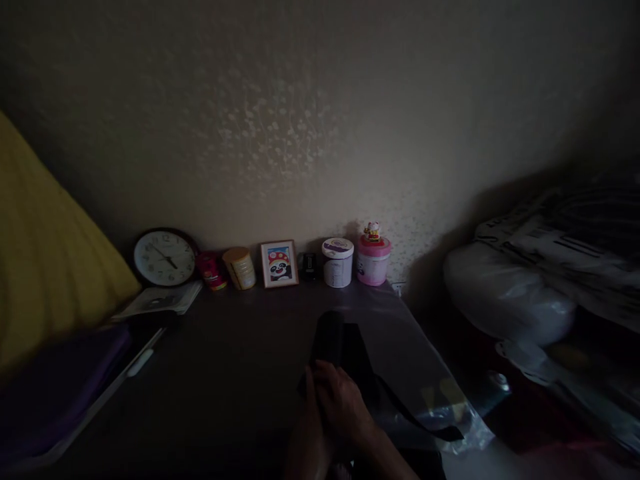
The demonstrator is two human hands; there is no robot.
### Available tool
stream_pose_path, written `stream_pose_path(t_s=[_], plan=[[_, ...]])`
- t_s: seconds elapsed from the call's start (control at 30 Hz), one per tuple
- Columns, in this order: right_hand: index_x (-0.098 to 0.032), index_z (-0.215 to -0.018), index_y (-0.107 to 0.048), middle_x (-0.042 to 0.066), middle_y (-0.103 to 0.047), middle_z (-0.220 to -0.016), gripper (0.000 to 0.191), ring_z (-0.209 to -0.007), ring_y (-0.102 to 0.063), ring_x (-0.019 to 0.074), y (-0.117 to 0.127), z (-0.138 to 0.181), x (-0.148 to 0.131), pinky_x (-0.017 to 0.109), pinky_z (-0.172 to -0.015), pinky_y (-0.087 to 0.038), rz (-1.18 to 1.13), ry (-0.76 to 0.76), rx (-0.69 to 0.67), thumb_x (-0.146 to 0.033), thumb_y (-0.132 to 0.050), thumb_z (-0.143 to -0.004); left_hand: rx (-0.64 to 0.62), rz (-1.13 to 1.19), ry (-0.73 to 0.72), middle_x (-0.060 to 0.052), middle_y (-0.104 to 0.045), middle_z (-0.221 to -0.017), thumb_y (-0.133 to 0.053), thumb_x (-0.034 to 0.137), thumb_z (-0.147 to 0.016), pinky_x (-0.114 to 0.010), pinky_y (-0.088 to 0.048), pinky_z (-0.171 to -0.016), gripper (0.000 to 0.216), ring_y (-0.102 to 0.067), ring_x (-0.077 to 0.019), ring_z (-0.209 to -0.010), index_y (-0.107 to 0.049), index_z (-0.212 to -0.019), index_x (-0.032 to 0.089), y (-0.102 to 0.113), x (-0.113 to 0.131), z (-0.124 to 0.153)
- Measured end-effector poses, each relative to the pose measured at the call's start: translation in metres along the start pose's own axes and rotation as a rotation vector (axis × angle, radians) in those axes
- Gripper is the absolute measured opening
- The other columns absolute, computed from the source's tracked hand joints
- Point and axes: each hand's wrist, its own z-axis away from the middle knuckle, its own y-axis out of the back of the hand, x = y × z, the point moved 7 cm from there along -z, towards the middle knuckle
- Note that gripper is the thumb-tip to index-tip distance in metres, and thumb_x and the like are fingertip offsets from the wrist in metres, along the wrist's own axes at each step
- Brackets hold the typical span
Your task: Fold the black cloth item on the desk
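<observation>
Both sets of fingers (327, 373) grasping black roll (328, 335) at near end, rest projecting beyond.

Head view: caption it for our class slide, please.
Left hand and right hand together at a dark object, framed panda picture behind.

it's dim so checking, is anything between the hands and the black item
Nothing visible: the left hand and right hand meet at the near part of the black item. The black strap trails off rightward, not between them.
</observation>
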Motion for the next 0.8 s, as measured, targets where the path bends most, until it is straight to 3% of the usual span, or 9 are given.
stream_pose_path(t_s=[0.1, 0.2, 0.4, 0.6, 0.8], plan=[[-0.019, -0.126, -0.038, 0.006, -0.063, -0.107, 0.048, -0.101, -0.055, 0.0195, -0.001, 0.001, 0.002, 0.035, -0.086, -0.044, -0.07, 0.002, 0.012, -0.014, -0.04, -0.078, -0.056, 0.028, -0.015, -0.011, -0.054, -0.119, -0.047, 0.035, -0.083, -0.034, -0.042, -0.087, 0.067, -0.058, -0.0161, -0.094, -0.013, -0.137, 0.018, 0.0, 0.005, 0.003], [-0.019, -0.129, -0.032, 0.006, -0.063, -0.107, 0.054, -0.099, -0.056, 0.0186, -0.001, 0.003, 0.003, 0.034, -0.085, -0.045, -0.119, 0.02, 0.029, -0.013, -0.041, -0.076, -0.103, 0.053, -0.011, -0.01, -0.062, -0.105, -0.045, 0.029, -0.083, -0.026, -0.043, -0.08, 0.074, -0.062, -0.0133, -0.083, 0.002, -0.138, 0.014, -0.001, 0.006, 0.004], [-0.022, -0.131, -0.027, 0.004, -0.062, -0.107, 0.06, -0.092, -0.058, 0.0162, 0.002, 0.004, 0.003, 0.031, -0.08, -0.046, -0.164, 0.053, 0.004, -0.011, -0.042, -0.073, -0.128, 0.098, 0.006, -0.009, -0.065, -0.099, -0.044, 0.03, -0.081, -0.024, -0.043, -0.076, 0.078, -0.063, -0.0145, -0.079, 0.007, -0.138, 0.013, 0.001, 0.006, 0.006], [-0.023, -0.131, -0.027, 0.002, -0.063, -0.107, 0.066, -0.093, -0.056, 0.0163, 0.001, -0.001, 0.0, 0.031, -0.081, -0.044, -0.145, 0.09, -0.051, -0.011, -0.043, -0.069, -0.106, 0.097, -0.021, -0.012, -0.06, -0.112, -0.045, 0.031, -0.08, -0.026, -0.043, -0.082, 0.078, -0.06, -0.0179, -0.095, 0.004, -0.138, 0.014, 0.002, 0.006, 0.006], [-0.027, -0.133, -0.022, 0.003, -0.054, -0.122, 0.068, -0.066, -0.057, 0.01, 0.002, -0.006, 0.001, 0.026, -0.067, -0.048, -0.201, 0.064, -0.106, -0.014, -0.046, -0.071, 0.042, 0.099, -0.167, -0.015, -0.037, -0.135, -0.04, 0.03, -0.081, -0.033, -0.028, -0.101, 0.069, -0.034, -0.0195, -0.125, -0.004, -0.138, 0.013, 0.003, 0.004, 0.002]])
